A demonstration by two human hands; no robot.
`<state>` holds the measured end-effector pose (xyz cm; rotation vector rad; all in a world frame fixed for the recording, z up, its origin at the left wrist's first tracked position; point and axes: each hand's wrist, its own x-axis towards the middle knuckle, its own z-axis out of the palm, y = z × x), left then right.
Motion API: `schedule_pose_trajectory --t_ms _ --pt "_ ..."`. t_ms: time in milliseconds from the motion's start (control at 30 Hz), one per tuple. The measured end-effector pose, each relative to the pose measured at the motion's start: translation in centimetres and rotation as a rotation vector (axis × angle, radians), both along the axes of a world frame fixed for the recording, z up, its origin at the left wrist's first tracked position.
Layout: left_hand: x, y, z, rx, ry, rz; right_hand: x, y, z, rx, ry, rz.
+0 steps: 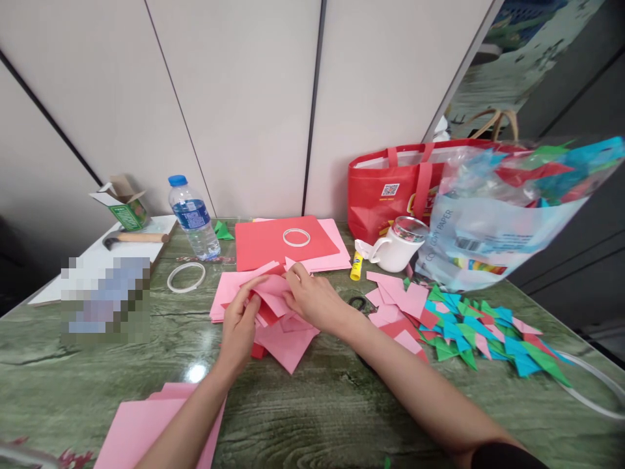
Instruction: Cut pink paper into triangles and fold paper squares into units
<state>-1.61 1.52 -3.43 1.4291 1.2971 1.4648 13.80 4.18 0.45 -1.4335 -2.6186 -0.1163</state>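
A short stack of pink sheets (141,423) lies nearest, at the lower left of the frame, partly under the left forearm. In the middle of the frame, the left hand (239,322) pinches the left side of a folded pink paper (272,284) between thumb and fingers, while the bent fingers of the right hand (313,296) pinch its upper right edge. A hard or uneven pull could tear the paper or crease it askew, and a loose grip could let its layers slip apart. The loose pink sheet (291,350) just below could get caught up with it. The right forearm, near the pink scraps (407,296), could brush them out of place. The held paper looks thin and matt, its flaps standing partly open, with red paper showing beneath; the fingers hide the folds, so the layers are hard to count.
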Motion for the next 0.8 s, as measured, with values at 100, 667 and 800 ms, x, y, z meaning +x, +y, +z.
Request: schedule_pose_trajectory --t_ms 100,667,800 --pt "0.0 0.0 0.1 -0.047 -0.159 -0.068 0.0 0.0 0.0 -0.014 0.067 -0.014" --pt "0.0 0.4 1.2 -0.235 -0.556 0.154 2.2 2.4 -1.0 -0.198 0.645 0.112" --pt "-1.1 1.3 0.7 -0.044 -0.503 0.457 3.5 2.8 -0.9 -0.222 0.398 0.19"
